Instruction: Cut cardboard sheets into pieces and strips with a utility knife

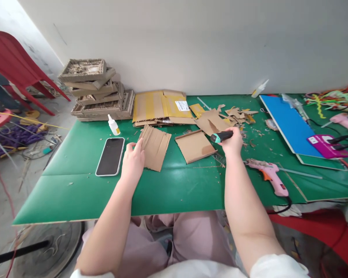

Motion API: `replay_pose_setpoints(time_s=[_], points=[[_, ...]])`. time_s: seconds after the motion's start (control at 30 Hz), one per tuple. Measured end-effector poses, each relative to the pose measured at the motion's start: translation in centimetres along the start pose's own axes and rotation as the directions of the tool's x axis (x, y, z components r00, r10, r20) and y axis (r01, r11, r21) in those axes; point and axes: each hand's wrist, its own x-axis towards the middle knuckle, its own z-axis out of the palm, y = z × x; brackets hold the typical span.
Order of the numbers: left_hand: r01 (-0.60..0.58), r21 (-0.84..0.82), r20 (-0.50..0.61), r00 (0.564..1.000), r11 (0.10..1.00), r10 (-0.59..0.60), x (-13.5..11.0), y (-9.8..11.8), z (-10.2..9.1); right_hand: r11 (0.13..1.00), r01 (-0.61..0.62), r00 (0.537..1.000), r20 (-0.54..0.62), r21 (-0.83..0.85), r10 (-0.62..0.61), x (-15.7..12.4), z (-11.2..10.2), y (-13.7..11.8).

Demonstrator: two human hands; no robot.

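My left hand (134, 158) has its fingers bent in at the left edge of a ridged piece of cardboard (156, 148), which it grips there. In my right hand (233, 143) is a thick black-and-teal hand tool (221, 136), its teal end pointing left; I see no blade or tip on it. Between the hands lies a square piece of cardboard (195, 146) with raised strips along two sides. Just beyond the tool is a torn cardboard sheet (211, 122). A phone (110, 156) with a dark screen rests left of my left hand.
Stacked cardboard trays (95, 90), a white glue bottle (113, 125) and flattened taped cardboard (161, 106) stand behind. Cardboard scraps (240, 114) litter the green table (168, 193). At right lie a pink glue gun (268, 173), a blue board (290, 125) and a purple power strip (327, 146).
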Motion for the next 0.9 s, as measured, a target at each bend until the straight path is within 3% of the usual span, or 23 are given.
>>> replay_pose_setpoints(time_s=[0.1,0.27,0.4,0.43,0.53,0.6,0.67,0.77,0.9], points=[[-0.021,-0.05,-0.057,0.998,0.999,0.019,0.1,-0.4,0.3,0.993,-0.099,0.99,-0.098,0.058,0.104,0.9,0.8,-0.7],[-0.034,-0.139,-0.083,0.996,0.99,0.023,0.5,-0.4,0.1,0.974,-0.141,0.969,-0.178,0.175,0.172,1.4,0.2,-2.9],[-0.202,-0.195,-0.133,0.975,0.96,0.179,0.3,0.2,-0.9,0.955,-0.039,0.96,-0.253,0.294,0.117,-0.1,-0.6,-6.0],[-0.254,-0.185,-0.147,0.962,0.949,0.229,0.1,0.4,-1.2,0.941,0.015,0.97,-0.232,0.338,0.068,-0.7,-0.5,-7.0],[-0.378,-0.126,-0.163,0.92,0.917,0.357,-0.4,0.9,-2.0,0.855,0.1,0.994,-0.013,0.51,-0.109,-2.7,0.6,-9.9],[-0.431,-0.092,-0.162,0.896,0.898,0.414,-0.8,1.0,-2.4,0.794,0.043,0.965,0.181,0.606,-0.19,-3.9,1.5,-11.4],[-0.466,-0.074,-0.166,0.878,0.882,0.45,-1.1,1.1,-2.5,0.786,0.019,0.921,0.296,0.618,-0.254,-4.9,2.0,-12.4],[-0.479,-0.071,-0.192,0.867,0.875,0.459,-1.6,0.9,-2.4,0.834,0.082,0.894,0.33,0.546,-0.304,-5.7,1.9,-13.0],[-0.431,-0.073,-0.182,0.893,0.9,0.413,-1.8,0.2,-2.3,0.835,0.098,0.912,0.286,0.541,-0.293,-5.9,1.4,-13.0]])
